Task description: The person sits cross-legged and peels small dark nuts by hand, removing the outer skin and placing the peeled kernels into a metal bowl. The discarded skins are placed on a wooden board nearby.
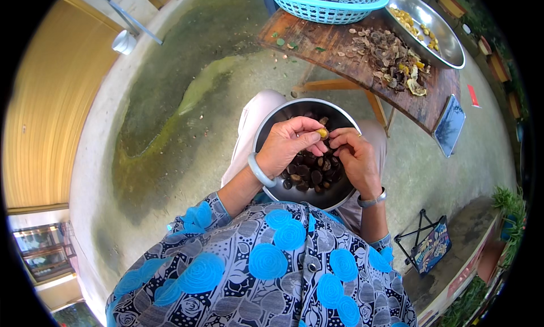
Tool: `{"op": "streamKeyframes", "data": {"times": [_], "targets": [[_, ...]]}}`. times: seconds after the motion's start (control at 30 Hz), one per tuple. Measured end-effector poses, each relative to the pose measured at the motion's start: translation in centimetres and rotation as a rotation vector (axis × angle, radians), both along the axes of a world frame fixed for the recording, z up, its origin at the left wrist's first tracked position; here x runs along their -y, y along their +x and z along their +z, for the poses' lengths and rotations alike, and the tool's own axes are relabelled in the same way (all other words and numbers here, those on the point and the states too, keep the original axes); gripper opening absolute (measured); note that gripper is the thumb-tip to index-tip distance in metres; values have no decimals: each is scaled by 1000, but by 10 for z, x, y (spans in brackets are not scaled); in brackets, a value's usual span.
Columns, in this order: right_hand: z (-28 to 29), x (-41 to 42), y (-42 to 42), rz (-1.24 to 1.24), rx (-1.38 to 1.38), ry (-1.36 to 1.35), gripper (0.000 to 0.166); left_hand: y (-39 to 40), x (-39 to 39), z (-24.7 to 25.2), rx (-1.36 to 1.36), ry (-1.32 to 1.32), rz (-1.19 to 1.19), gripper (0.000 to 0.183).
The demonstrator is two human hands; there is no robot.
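Observation:
My left hand (293,142) pinches a yellow, partly peeled chestnut (322,133) between thumb and forefinger. Close to its right side are the bent fingertips of my right hand (355,157); whether they grip anything is hidden. Both hands are over a round steel bowl (280,108) resting on my lap. Inside it lie many dark brown chestnuts (302,170), some with lighter, rough patches.
A wooden table (314,42) ahead bears a blue plastic basket (327,8) of dark nuts, a steel basin (450,51) with yellow kernels and a heap of shells (386,55). A tablet-like device (449,125) is at its corner. A folding stool (427,244) stands at right.

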State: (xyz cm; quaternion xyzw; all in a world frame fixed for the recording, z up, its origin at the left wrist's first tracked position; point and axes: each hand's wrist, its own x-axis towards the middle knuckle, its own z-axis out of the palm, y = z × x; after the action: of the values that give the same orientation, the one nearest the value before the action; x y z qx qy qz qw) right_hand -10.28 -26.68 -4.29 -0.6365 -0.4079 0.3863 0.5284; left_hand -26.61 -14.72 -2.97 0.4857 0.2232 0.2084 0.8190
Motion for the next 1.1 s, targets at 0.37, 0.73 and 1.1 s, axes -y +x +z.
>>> {"op": "streamKeyframes", "data": {"times": [0.37, 0.73, 1.1], "targets": [[37, -10, -14, -46, 209, 151, 9, 2, 5, -16, 9, 174, -17, 18], [4, -4, -8, -103, 123, 61, 9, 0, 1, 5, -13, -82, -10, 15], [26, -8, -12, -57, -200, -81, 14, -1, 0, 2, -65, -49, -107, 18]]}}
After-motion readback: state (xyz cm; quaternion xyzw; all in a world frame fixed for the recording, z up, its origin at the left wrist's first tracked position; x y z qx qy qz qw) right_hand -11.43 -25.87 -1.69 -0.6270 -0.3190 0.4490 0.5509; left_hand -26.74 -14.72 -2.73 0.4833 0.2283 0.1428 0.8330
